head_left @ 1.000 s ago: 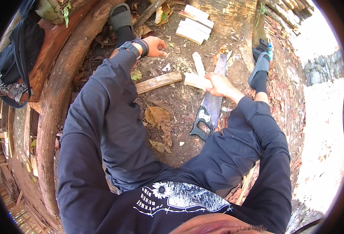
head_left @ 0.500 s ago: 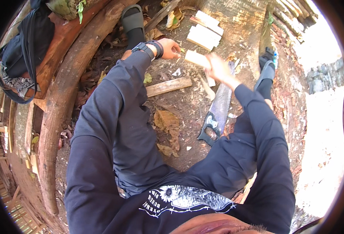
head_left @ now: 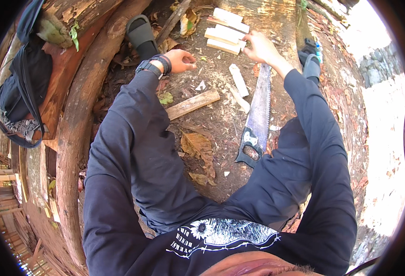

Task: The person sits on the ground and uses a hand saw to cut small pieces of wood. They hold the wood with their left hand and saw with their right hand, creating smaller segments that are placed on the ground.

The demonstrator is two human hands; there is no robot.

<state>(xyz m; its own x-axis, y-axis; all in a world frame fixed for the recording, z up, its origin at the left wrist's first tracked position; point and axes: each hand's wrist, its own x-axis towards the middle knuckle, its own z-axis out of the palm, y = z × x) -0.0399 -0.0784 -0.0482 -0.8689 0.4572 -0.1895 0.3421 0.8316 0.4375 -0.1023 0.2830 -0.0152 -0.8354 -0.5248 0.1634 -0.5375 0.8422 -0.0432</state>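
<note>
At the far middle, several short pale wooden blocks [head_left: 227, 33] lie side by side on the ground. My right hand [head_left: 260, 47] is at the right end of the nearest wooden block [head_left: 222, 46], its thumb and fingers closed around that end. My left hand [head_left: 180, 61] hangs above the dirt further left, empty, with loosely bent fingers. A handsaw [head_left: 259, 108] lies flat below my right hand, its dark handle toward me. Between my legs rest a longer wooden strip [head_left: 193, 104] and a smaller wood offcut [head_left: 238, 80].
Sawdust, chips and dry leaves [head_left: 198, 146] cover the dirt. A thick log [head_left: 78, 119] runs along the left, with a black bag [head_left: 25, 87] beyond it. A tree trunk base [head_left: 271, 23] stands behind the blocks. My sandalled feet [head_left: 140, 34] flank the work spot.
My right hand has carried a wooden block away from me and set it beside the others. My left hand has shifted slightly left. The handsaw stays on the ground.
</note>
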